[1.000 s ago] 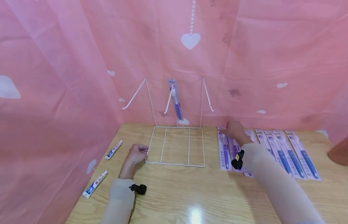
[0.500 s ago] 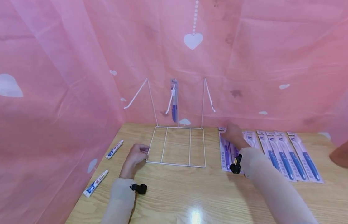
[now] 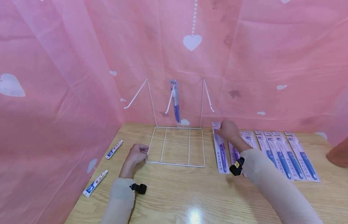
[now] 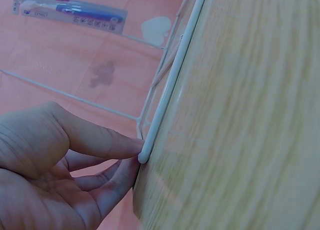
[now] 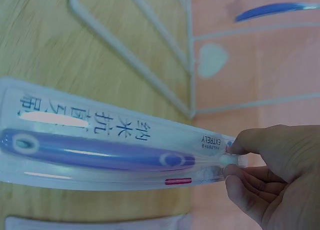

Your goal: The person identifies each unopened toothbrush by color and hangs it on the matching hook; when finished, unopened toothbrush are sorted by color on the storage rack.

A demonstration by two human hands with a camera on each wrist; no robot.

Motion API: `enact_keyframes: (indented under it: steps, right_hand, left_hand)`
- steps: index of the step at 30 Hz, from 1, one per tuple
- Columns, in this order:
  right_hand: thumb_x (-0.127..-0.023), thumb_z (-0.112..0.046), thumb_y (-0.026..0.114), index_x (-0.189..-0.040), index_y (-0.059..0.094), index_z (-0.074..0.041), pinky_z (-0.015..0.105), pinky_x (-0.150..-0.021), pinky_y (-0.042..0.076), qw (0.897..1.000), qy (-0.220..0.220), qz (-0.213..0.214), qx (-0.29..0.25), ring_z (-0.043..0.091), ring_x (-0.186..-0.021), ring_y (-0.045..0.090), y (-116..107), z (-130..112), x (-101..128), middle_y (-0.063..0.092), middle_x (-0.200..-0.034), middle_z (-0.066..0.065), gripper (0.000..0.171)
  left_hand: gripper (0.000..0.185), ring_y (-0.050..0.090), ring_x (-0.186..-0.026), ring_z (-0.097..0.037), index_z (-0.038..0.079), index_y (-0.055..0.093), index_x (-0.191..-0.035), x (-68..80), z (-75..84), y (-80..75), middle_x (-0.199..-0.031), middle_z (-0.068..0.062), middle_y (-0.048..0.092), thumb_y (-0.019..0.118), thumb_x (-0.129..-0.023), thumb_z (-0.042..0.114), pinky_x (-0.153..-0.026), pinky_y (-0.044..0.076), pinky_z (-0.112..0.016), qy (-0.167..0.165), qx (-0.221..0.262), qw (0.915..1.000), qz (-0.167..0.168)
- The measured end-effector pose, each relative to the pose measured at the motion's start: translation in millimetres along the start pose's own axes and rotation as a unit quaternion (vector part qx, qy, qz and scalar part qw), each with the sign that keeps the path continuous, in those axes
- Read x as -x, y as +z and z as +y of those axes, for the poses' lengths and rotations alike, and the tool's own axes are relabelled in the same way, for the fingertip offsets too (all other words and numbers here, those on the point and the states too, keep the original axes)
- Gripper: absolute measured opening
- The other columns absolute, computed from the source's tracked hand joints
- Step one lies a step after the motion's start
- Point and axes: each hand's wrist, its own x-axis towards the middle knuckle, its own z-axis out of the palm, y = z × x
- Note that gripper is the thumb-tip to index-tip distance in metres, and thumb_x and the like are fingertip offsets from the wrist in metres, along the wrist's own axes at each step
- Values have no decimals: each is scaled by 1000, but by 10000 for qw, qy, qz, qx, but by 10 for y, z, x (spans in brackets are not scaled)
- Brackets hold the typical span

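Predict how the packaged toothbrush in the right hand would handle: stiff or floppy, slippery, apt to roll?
The packaged toothbrush is probably fairly stiff: it looks straight though the right hand pinches it near one end. It may be slippery, as its clear plastic shows glare. Rolling seems unlikely, given its broad, flattish shape.

The wooden table (image 3: 174, 189) bears a white wire rack (image 3: 178, 127), two toothpaste tubes (image 3: 95, 183) and packaged toothbrushes (image 3: 288, 155).

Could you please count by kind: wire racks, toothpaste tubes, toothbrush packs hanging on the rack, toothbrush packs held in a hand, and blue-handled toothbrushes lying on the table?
Wire rack: 1
Toothpaste tubes: 2
Hanging toothbrush pack: 1
Held toothbrush pack: 1
Lying blue-handled toothbrushes: 4
Total: 9
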Motion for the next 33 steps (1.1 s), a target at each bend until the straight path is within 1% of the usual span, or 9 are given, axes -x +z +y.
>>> enact_keyframes:
  steps: [4, 7, 12, 18, 24, 28, 33]
  right_hand:
    - [-80, -15, 70, -55, 45, -11, 25, -42, 28, 9992, -333, 177, -119, 12, -45, 37, -107, -245, 58, 40, -49, -3, 35]
    - [-80, -14, 70, -54, 47, -10, 25, -42, 27, 9970, -655, 363, -198, 12, -44, 37, -161, -454, 117, 40, -48, -2, 35]
    - [-83, -12, 69, -60, 55, -6, 26, -41, 30, 9906, -1183, 665, -193, 13, -45, 42, -217, -779, 261, 46, -51, 0, 27]
    - [-85, -14, 67, -67, 55, -7, 27, -42, 35, 9823, -1558, 971, -373, 13, -48, 47, -279, -1108, 500, 50, -56, 1, 22]
    - [-86, -16, 69, -76, 61, -7, 27, -43, 44, 9729, -1901, 1169, -607, 12, -50, 52, -408, -1425, 748, 59, -63, 2, 16]
    - [-86, -15, 70, -80, 63, -7, 24, -44, 47, 9641, -2128, 1337, -858, 10, -51, 56, -512, -1626, 903, 65, -67, 2, 12]
    - [-84, -12, 70, -78, 64, -8, 21, -43, 48, 9461, -2593, 1635, -1047, 7, -51, 58, -580, -1821, 1038, 66, -67, 0, 9]
  left_hand:
    - [46, 62, -85, -25, -12, 68, -112, 5, 4, 5, -92, -16, 67, 63, -67, -20, -76, 54, -32, -41, -1, 10000, 6]
    - [45, 62, -85, -24, -11, 68, -112, 7, 2, 4, -92, -15, 67, 63, -68, -19, -75, 54, -32, -67, -1, 10000, 17]
    - [44, 62, -85, -25, -12, 68, -111, 7, 6, 1, -92, -15, 67, 63, -68, -19, -75, 54, -32, -54, 8, 10000, -2]
    - [45, 62, -85, -25, -12, 68, -111, 9, 5, 2, -92, -15, 67, 63, -67, -20, -75, 54, -32, -35, 21, 10000, -14]
    - [45, 62, -84, -25, -12, 68, -111, 9, 5, 8, -92, -15, 67, 63, -67, -20, -76, 54, -31, -50, 38, 10000, 7]
    - [44, 62, -84, -25, -12, 68, -111, 12, 11, 3, -91, -15, 67, 63, -68, -19, -75, 54, -32, -33, 39, 10000, 20]
    - [45, 62, -85, -25, -12, 67, -112, 16, 22, 1, -92, -15, 67, 63, -67, -19, -76, 54, -32, -70, 60, 10000, 18]
